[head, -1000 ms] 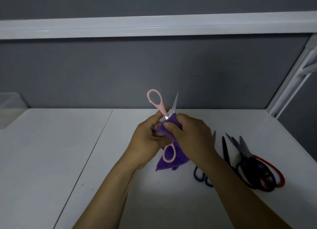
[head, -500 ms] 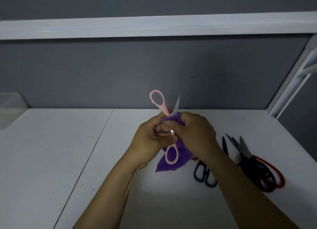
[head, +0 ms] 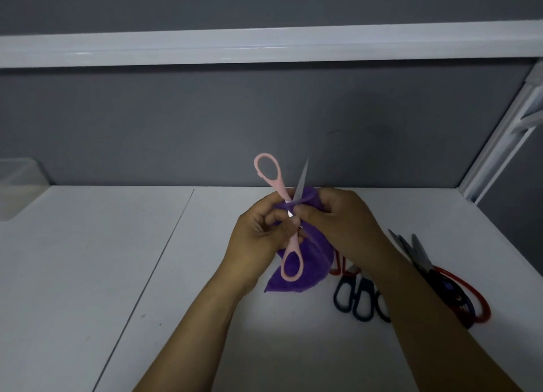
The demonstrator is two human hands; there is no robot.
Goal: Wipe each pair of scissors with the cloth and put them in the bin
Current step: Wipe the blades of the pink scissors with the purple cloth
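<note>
Pink-handled scissors [head: 293, 243], one pair with metal blades and looped plastic handles, are held up above the white counter [head: 88, 274] in the middle of the view, spread open in a cross. One handle loop sticks up and to the left, and the other hangs down toward the viewer. One bare blade points up; the second blade is hidden.

Two hands meet at the pivot. The left hand [head: 255, 241] has its fingers and thumb curled round the scissors just below the pivot. The right hand [head: 340, 218] touches it from the right and pinches the one purple fabric cloth [head: 296, 277] round the scissors at the crossing. The rest of the cloth hangs down behind the lower loop.

More scissors lie on the counter to the right, partly under the right forearm. A near group of scissors [head: 355, 300] has dark blue and red handles, and a far heap of scissors [head: 458, 297] has red and dark handles. They overlap, so their exact number cannot be told.

One translucent plastic bin [head: 17, 186] stands at the far left edge, well apart from the hands.
</note>
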